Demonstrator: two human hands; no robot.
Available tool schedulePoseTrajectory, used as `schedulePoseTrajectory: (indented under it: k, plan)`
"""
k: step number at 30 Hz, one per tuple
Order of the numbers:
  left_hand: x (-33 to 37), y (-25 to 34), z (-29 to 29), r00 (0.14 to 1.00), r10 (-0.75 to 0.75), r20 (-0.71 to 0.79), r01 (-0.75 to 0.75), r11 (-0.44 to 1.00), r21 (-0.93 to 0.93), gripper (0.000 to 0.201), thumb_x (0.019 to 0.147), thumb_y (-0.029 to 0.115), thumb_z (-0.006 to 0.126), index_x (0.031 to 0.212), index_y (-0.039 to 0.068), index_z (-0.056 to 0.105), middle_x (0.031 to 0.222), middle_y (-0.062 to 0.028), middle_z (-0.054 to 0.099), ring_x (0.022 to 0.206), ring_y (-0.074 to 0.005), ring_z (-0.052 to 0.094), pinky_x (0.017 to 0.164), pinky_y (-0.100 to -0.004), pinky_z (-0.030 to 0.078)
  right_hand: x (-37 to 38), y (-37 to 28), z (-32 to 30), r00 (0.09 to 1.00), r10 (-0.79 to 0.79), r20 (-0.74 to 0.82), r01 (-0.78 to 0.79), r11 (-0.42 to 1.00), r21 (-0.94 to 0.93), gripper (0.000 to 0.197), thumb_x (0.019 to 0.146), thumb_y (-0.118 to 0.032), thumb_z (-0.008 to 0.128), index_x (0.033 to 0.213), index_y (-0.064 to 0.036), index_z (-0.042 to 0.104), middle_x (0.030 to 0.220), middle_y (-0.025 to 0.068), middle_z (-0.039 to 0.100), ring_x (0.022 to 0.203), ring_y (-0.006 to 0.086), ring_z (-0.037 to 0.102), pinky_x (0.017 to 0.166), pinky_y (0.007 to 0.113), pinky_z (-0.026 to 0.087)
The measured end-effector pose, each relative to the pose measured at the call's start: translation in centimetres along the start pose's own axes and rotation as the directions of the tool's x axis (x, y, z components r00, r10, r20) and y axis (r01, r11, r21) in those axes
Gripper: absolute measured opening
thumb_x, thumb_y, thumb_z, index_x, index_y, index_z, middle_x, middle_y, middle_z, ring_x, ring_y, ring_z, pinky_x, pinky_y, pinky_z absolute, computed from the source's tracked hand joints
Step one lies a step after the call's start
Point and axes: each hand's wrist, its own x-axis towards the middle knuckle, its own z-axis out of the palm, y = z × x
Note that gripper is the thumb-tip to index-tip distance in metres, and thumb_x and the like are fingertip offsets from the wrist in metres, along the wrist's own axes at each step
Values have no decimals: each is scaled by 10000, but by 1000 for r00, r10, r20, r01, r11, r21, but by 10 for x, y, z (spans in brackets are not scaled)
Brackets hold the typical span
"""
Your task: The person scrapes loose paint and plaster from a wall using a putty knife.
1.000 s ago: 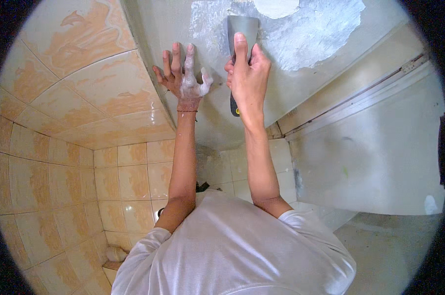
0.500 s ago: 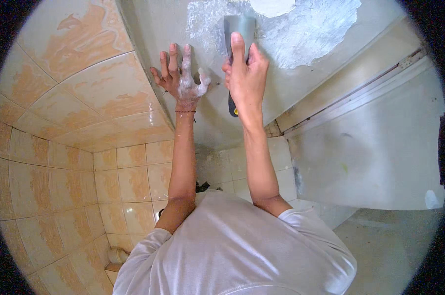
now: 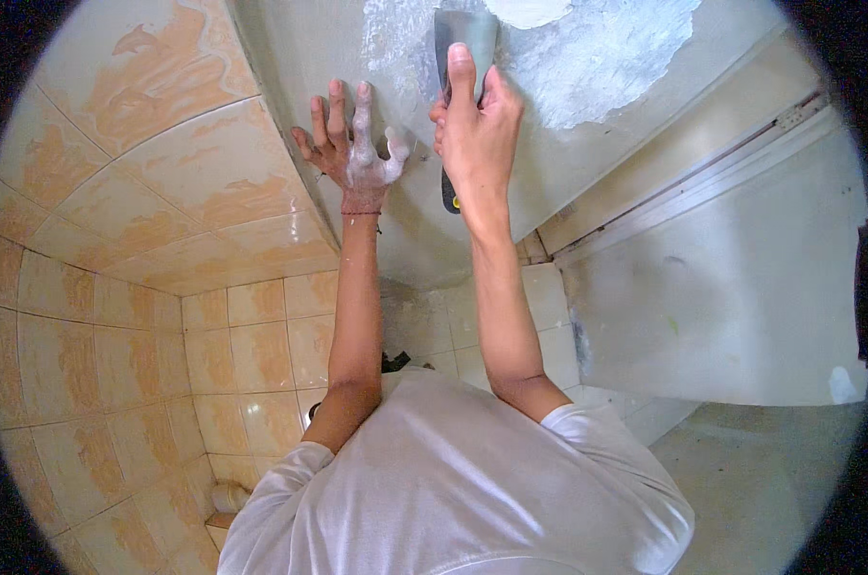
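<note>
My right hand [image 3: 479, 120] grips a putty knife with a wide metal blade [image 3: 465, 31] and a dark handle, thumb pressed along it. The blade rests against a grey wall [image 3: 415, 225] at the edge of a pale, rough patch [image 3: 597, 72]. Flat against the same wall, to the left, lies my left hand [image 3: 357, 158] with its fingers spread. White dust coats its thumb and index finger, and a thin dark cord circles the wrist. Nothing is in that hand.
Tiled walls [image 3: 165, 201] with orange and white patterns rise on the left and behind. On the right is a grey door panel [image 3: 712, 287] beside a pale frame [image 3: 683, 182]. A round pipe end [image 3: 230, 496] shows low at the left.
My right hand and the putty knife have slid slightly farther up along the wall. My left hand stays spread at nearly the same spot.
</note>
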Motion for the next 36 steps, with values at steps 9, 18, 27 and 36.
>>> schedulePoseTrajectory:
  k: [9,18,27,36]
  plan:
    - [1,1,-3,1000,-8,3,8,999,-31,638,849,496,546,1444,275,599,1583,4,457,1504,-247,324,1248,-554,104,3,4,-2,1000,-28,-9,28,998,-58,628,1022,-538,558,729,17,568,533,127,573,511,253,587,592,428,474]
    - [1,-1,0,1000,1,-9,-1,1000,-26,644,835,469,571,1446,267,595,1584,-9,454,1500,-251,327,1252,-553,88,13,-8,4,990,-140,-35,137,988,-69,623,1033,-514,548,720,24,566,539,147,587,534,297,608,633,458,479]
    - [1,1,-1,1000,5,8,-5,1000,3,643,838,456,553,1446,252,593,1580,-17,458,1506,-261,314,1251,-560,88,1,8,4,999,-44,8,45,999,-29,595,1041,-509,550,739,4,568,537,113,564,520,244,590,566,410,463]
    - [3,4,-6,998,54,18,-54,998,-34,607,919,396,529,1482,170,550,1616,-103,405,1512,-343,295,1236,-576,107,1,7,4,1000,-9,4,9,1000,11,595,1042,-503,555,743,12,555,544,105,563,524,232,587,565,394,465]
